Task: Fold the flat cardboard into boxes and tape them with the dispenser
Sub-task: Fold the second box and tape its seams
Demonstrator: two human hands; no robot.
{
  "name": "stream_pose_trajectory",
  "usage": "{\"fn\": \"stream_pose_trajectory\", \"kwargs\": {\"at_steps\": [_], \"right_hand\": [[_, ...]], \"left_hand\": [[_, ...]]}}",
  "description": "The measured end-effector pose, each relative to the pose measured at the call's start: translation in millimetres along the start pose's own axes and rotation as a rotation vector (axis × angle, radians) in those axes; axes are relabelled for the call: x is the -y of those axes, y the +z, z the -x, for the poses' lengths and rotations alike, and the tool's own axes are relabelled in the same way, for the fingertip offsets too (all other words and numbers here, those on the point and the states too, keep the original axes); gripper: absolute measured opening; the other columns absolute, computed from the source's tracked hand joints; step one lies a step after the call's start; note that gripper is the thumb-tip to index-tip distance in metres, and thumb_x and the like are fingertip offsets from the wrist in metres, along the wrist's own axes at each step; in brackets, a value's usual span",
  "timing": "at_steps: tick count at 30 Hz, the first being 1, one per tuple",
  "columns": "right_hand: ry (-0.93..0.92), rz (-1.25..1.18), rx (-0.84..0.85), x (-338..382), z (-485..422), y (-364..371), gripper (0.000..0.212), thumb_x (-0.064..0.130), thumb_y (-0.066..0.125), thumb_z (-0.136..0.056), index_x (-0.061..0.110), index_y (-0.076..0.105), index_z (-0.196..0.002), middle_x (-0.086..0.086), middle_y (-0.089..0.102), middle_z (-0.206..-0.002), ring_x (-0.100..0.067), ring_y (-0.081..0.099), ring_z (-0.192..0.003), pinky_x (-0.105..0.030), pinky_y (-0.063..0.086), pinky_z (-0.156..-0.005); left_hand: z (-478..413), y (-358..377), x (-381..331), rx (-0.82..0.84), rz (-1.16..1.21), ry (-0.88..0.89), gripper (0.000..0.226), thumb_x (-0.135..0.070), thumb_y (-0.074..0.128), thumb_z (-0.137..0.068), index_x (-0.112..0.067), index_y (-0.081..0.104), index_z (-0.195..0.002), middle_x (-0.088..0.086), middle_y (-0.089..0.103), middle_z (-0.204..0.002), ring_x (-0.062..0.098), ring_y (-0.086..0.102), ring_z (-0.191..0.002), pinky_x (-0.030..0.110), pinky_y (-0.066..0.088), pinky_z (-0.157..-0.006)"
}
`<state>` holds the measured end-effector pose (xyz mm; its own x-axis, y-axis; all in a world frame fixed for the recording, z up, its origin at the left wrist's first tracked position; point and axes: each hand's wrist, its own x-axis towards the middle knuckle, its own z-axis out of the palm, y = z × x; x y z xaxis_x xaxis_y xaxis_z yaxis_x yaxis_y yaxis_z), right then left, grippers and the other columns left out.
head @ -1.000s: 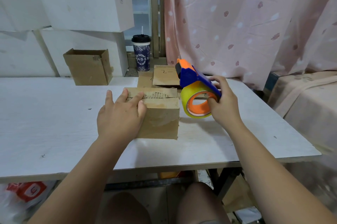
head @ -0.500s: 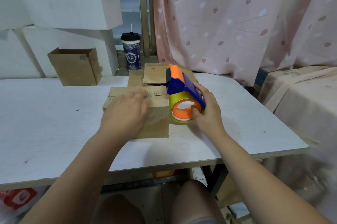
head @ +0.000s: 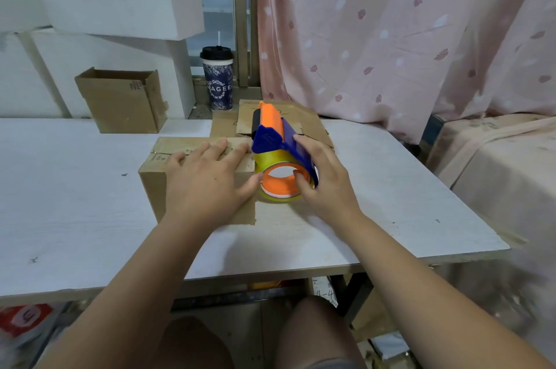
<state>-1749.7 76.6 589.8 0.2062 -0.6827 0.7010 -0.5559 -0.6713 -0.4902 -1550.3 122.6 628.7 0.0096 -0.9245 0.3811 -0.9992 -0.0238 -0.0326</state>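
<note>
Folded box (head: 152, 188) sat near mid-bench (head: 75, 206) w/ left hand (head: 207, 185) laid flat on its top, fingers straight & spread over the flap seam. Right hand (head: 323, 185) gripped the blue-orange tape dispenser (head: 270, 140), thumb in the roll's core, fingers curled over the blue body, the roll touching the box's right end. Flat cardboard (head: 304, 120) lay just behind at the bench's far edge; an open box (head: 120, 104) stood at that edge further left, a lidded cup (head: 217, 83) between them

The left grip (head: 207, 185) lies flat with fingers spread; the right grip (head: 326, 185) curls round the dispenser (head: 269, 137).
</note>
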Motion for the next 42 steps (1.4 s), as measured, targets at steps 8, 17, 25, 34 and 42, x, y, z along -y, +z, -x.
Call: {"fn": "stream_pose_trajectory", "kwargs": {"at_steps": [8, 17, 25, 34, 42], "right_hand": [[0.113, -0.140, 0.047, 7.9, -4.8, 18.7, 0.076, 0.000, 0.066, -0.082, 0.050, 0.030, -0.128, 0.004, 0.043, -0.132, 0.012, 0.041, -0.111, -0.003, 0.042, -0.079], [0.191, -0.201, 0.139, 16.3, -32.1, -7.8, 0.088, 0.012, 0.058, -0.069, 0.071, 0.019, -0.123, 0.009, 0.042, -0.130, -0.005, 0.050, -0.108, -0.005, 0.045, -0.067], [0.280, -0.249, 0.134, 14.3, -31.9, 2.2, 0.086, -0.007, 0.060, -0.075, 0.037, 0.033, -0.144, 0.026, 0.040, -0.122, 0.009, 0.044, -0.111, -0.013, 0.050, -0.074], [0.218, -0.215, 0.065, 18.0, -33.3, 3.4, 0.067, -0.012, 0.058, -0.072, 0.017, 0.046, -0.131, 0.022, 0.042, -0.111, 0.006, 0.046, -0.098, -0.006, 0.041, -0.076], [0.311, -0.267, 0.176, 12.7, -28.1, -0.9, 0.058, -0.004, 0.057, -0.075, 0.044, 0.046, -0.107, 0.025, 0.054, -0.099, 0.006, 0.052, -0.089, -0.010, 0.045, -0.067]], "left_hand": [[-1.2, 0.2, 22.0, 0.011, 0.006, 0.006, 0.078, -0.074, 0.006, -0.073, -0.046, 0.025, -0.143, -0.010, 0.033, -0.151, 0.016, 0.031, -0.138, 0.046, 0.024, -0.107], [0.5, 4.1, 23.5, -0.023, 0.004, -0.004, 0.076, -0.073, 0.007, -0.074, -0.048, 0.029, -0.142, -0.011, 0.034, -0.151, 0.014, 0.031, -0.139, 0.044, 0.024, -0.105], [1.2, 4.5, 28.8, -0.034, -0.015, 0.009, 0.077, -0.070, -0.001, -0.073, -0.049, 0.026, -0.142, -0.012, 0.033, -0.151, 0.014, 0.031, -0.139, 0.043, 0.024, -0.105], [1.5, 3.3, 36.0, -0.028, -0.019, 0.011, 0.075, -0.069, 0.002, -0.074, -0.048, 0.025, -0.143, -0.013, 0.032, -0.151, 0.013, 0.031, -0.138, 0.043, 0.025, -0.104], [-1.6, 5.0, 55.4, -0.047, 0.007, 0.000, 0.069, -0.068, 0.011, -0.076, -0.051, 0.031, -0.140, -0.016, 0.035, -0.149, 0.008, 0.031, -0.137, 0.040, 0.022, -0.105]]}}
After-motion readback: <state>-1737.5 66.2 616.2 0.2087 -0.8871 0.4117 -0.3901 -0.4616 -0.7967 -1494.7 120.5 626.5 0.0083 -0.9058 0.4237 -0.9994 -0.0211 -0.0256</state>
